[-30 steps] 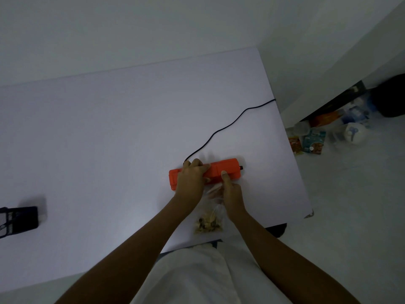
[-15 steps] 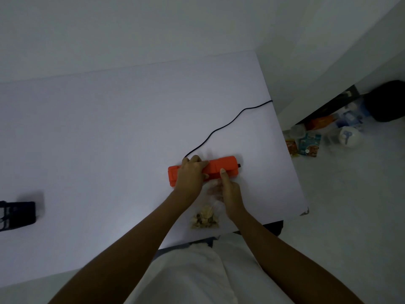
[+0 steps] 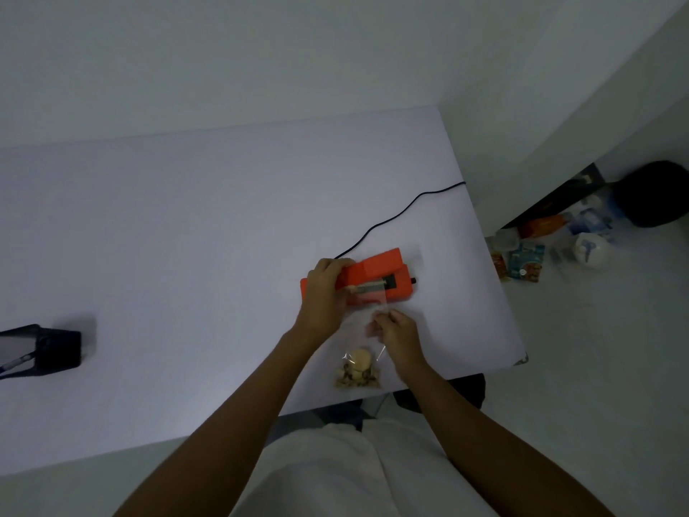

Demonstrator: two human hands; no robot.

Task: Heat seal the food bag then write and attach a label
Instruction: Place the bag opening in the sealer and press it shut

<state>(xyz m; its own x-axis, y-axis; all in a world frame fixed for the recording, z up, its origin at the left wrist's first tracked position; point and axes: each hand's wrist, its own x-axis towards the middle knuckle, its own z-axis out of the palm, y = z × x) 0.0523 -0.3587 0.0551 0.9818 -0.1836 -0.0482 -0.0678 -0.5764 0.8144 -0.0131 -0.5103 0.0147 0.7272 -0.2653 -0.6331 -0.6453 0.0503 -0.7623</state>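
An orange heat sealer [image 3: 376,274] lies on the white table [image 3: 186,255] near its right edge, with its lid raised so the dark sealing strip shows. My left hand [image 3: 324,292] grips the sealer's left part and lid. A clear food bag [image 3: 359,361] with pale snack pieces at its bottom lies between the sealer and the table's near edge. Its top edge reaches the sealer's jaw. My right hand [image 3: 397,328] pinches the bag's upper right part just below the sealer.
A black cord [image 3: 395,218] runs from the sealer to the table's right edge. A black holder [image 3: 41,348] stands at the far left. Packets, bottles and a dark bag [image 3: 656,194] clutter the floor to the right. A chair sits below the table's near edge.
The sealer's lid was pressed down under both hands; now it is raised. My right hand has come off the sealer and drawn back towards me, holding the bag.
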